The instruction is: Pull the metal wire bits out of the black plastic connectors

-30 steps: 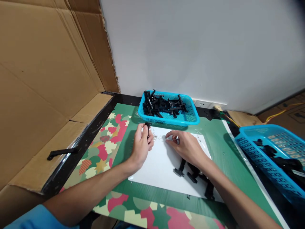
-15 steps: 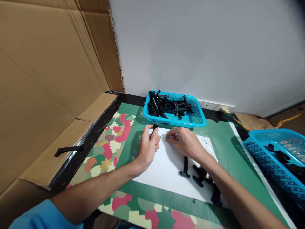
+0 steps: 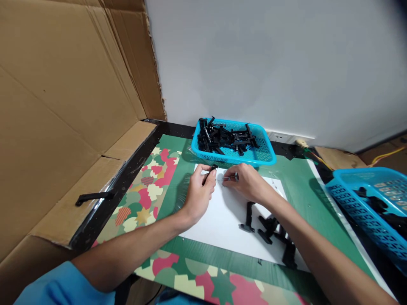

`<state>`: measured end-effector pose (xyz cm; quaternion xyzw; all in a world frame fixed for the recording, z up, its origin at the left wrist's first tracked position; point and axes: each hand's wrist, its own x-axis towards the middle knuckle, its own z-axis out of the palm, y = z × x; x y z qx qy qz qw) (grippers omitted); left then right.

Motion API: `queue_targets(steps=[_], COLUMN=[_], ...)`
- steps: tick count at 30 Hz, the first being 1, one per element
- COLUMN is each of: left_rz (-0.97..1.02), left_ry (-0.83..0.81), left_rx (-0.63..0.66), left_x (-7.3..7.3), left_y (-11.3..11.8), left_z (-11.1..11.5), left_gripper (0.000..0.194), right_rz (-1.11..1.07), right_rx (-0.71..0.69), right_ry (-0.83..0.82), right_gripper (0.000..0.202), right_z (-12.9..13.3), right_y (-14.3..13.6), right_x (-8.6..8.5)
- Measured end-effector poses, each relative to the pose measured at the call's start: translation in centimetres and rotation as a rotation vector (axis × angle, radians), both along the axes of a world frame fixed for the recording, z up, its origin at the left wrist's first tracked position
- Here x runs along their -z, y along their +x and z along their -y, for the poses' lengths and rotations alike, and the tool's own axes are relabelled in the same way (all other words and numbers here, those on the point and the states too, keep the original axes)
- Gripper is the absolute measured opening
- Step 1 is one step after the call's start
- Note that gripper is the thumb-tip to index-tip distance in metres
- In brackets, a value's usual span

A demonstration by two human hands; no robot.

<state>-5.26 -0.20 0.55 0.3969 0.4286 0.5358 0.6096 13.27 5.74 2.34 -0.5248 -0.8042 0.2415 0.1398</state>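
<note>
Wall (image 3: pixel 273 63), grey; sheet (image 3: pixel 216 228), white, on green mat (image 3: pixel 171 195). Left hand (image 3: pixel 199 192): black part (image 3: pixel 213 168) pinched between thumb and fingers, one end projecting past the fingertips. Right hand (image 3: pixel 246 181): just beside, fingertips close together; cannot tell whether gripping.

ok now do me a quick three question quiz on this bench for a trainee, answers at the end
1. True or false: the left hand is empty.
2. What colour is the sheet beneath the right hand? A) red B) white C) black
3. How many blue perforated baskets are in view?

Key
1. False; it holds a slim black part between thumb and fingers.
2. B
3. Two: one beyond the hands near the wall, the other at the right edge of the picture.
</note>
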Motion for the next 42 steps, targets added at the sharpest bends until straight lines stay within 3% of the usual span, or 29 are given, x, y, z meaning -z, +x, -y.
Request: queue_targets(steps=[6, 10, 15, 18, 21, 27, 30, 35, 42], left_rz=[-0.059, -0.013, -0.096, -0.153, -0.170, -0.134, -0.075, -0.002, -0.025], left_ry=[0.053, 0.077, 0.143, 0.174, 0.168, 0.177, 0.078, -0.023, -0.028], left_rx=[0.026, 0.121, 0.108, 0.116, 0.169, 0.228, 0.266, 0.467, 0.455], left_x=[-0.1, -0.4, -0.9, -1.0, -0.7, 0.0, -0.1, -0.7, -0.8], left_y=[-0.3, -0.3, -0.3, -0.3, -0.2, -0.1, 0.1, 0.2, 0.0], left_z=[0.0, 0.1, 0.4, 0.6, 0.7, 0.5, 0.7, 1.5, 1.4], left_gripper=[0.037, 0.039, 0.042, 0.033, 0.036, 0.045, 0.049, 0.047, 0.048], right_rz=[-0.070, -0.270, -0.436, -0.594, -0.713, -0.720, -0.681, -0.644, -0.629], right_rx=[0.001, 0.029, 0.163, 0.212, 0.184, 0.013, -0.044, -0.048, 0.020], right_ry=[-0.023, -0.119, -0.098, -0.102, -0.095, -0.114, -0.112, -0.066, 0.047], right_gripper=[0.013, 0.026, 0.037, 0.039, 0.034, 0.018, 0.015, 0.010, 0.006], right_z=[0.2, 0.7, 2.0, 3.3, 4.7, 6.3, 6.7, 7.1, 7.3], right_y=[0.2, 1.7, 4.0, 4.6, 4.8, 4.7, 4.6, 4.3, 4.0], right_x=[-0.6, -2.0, -3.6, -3.7, -3.1, -2.3, -2.4, -2.5, -2.2])
